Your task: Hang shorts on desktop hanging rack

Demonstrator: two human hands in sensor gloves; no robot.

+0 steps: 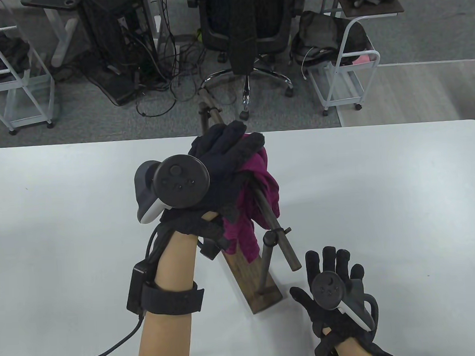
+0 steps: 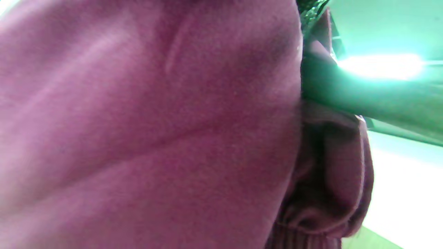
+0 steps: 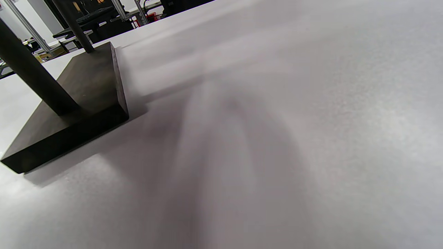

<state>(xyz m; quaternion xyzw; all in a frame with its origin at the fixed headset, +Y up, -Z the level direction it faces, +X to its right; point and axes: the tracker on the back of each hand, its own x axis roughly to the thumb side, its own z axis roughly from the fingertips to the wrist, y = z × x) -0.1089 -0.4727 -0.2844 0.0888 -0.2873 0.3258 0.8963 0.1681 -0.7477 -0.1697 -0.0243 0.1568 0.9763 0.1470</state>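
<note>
My left hand [image 1: 221, 155] draped over magenta shorts [image 1: 257, 185] on rack bar [image 1: 272, 219], fingers curled at 1 o'clock, my right hand [image 1: 334, 283] splayed flat, holding nothing, at 4 o'clock off rack base [image 1: 261, 290].

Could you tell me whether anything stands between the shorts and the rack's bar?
Nothing visible does: the magenta shorts already drape over the rack's bar, with the left hand resting on top. The right hand is apart, fingers spread.
</note>
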